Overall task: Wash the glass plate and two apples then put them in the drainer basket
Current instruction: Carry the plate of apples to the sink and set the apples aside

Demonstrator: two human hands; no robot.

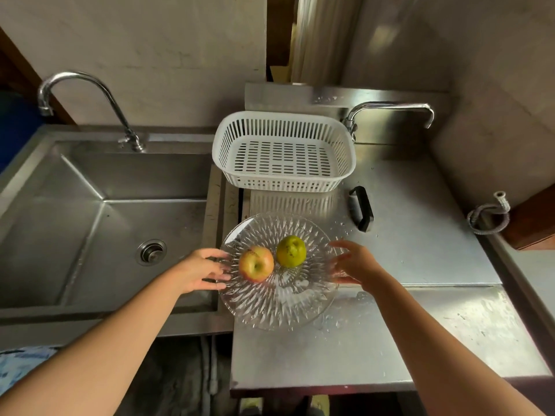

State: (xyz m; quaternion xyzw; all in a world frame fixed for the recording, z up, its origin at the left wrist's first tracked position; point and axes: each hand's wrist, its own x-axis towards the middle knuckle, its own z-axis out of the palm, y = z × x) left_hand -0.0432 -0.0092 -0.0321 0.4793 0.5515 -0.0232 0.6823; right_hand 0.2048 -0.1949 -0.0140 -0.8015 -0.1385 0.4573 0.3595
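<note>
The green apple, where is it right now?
In the head view, the green apple sits on the glass plate, right of the red apple, in front of the white basket.

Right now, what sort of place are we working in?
Probably a plain kitchen wash-up area: a steel sink with a curved tap, and a white drainer basket on a steel counter.

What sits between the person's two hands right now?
In the head view, the glass plate lies between the left hand and right hand, carrying a red apple and a green apple.
</note>
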